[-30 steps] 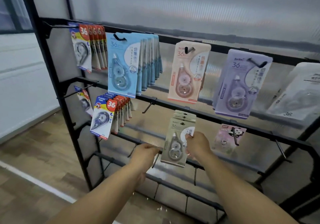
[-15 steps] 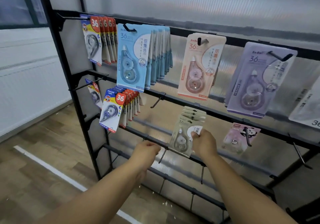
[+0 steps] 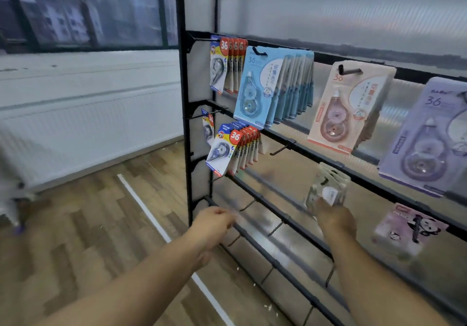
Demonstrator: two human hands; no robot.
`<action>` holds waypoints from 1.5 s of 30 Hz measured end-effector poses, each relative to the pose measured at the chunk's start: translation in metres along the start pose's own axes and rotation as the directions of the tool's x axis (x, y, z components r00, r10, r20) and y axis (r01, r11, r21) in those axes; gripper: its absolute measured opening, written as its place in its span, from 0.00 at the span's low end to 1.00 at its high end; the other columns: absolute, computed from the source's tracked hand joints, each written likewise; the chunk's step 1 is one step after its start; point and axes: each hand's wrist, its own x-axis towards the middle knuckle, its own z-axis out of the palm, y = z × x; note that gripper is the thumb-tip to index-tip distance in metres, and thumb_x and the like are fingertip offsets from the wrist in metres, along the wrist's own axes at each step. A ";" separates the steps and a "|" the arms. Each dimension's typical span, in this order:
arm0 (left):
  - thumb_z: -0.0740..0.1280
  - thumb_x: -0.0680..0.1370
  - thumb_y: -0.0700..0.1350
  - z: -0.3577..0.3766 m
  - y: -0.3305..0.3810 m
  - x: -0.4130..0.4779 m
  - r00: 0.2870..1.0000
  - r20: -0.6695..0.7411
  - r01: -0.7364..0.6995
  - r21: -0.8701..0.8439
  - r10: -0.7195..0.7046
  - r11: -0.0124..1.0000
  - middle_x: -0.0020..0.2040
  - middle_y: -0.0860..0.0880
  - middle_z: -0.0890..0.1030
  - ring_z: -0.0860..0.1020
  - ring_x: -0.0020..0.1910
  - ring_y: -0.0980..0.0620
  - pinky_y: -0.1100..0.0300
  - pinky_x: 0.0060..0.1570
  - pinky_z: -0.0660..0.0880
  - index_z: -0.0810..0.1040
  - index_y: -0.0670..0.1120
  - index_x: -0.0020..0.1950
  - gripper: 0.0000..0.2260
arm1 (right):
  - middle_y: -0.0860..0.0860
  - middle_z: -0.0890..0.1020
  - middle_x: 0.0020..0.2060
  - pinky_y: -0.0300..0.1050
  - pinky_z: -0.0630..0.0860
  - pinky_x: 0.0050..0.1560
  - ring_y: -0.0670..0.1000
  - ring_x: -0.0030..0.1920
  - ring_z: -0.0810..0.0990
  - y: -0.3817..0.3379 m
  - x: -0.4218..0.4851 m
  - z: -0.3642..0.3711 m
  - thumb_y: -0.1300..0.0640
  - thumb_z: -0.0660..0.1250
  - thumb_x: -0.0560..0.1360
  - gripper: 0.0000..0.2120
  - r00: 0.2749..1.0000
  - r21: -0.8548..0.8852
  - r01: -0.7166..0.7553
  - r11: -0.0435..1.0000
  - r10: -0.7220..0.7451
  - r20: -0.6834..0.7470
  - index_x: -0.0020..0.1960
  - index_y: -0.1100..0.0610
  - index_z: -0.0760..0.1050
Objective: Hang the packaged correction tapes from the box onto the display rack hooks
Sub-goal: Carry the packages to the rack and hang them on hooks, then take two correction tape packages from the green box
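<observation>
Packs: fanned stack of beige packaged correction tapes, held before the display rack, just under its second rail.
Handling: probably light, stiff card with slick blisters; pinch low, leaving hang-holes free.
Right hand: arm extended, fingers clamped round the stack's bottom.
Left hand: beside the lowest rail, blurred; grip unclear.

The display rack is showing matt black metal; the blue packs and pale packs are gleaming with glossy card and clear plastic.

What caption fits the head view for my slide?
Right hand holds tape packs at the display rack, left hand nearby.
</observation>
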 end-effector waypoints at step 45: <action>0.63 0.78 0.39 -1.059 -0.048 0.154 0.371 -0.910 -0.045 -0.216 -0.184 0.975 0.34 0.45 0.72 0.69 0.33 0.50 0.62 0.32 0.66 0.75 0.40 0.41 0.06 | 0.55 0.78 0.52 0.43 0.68 0.45 0.57 0.55 0.77 -0.715 -0.647 0.870 0.50 0.56 0.79 0.13 -0.417 0.329 0.908 -0.261 -0.469 0.778 0.55 0.55 0.74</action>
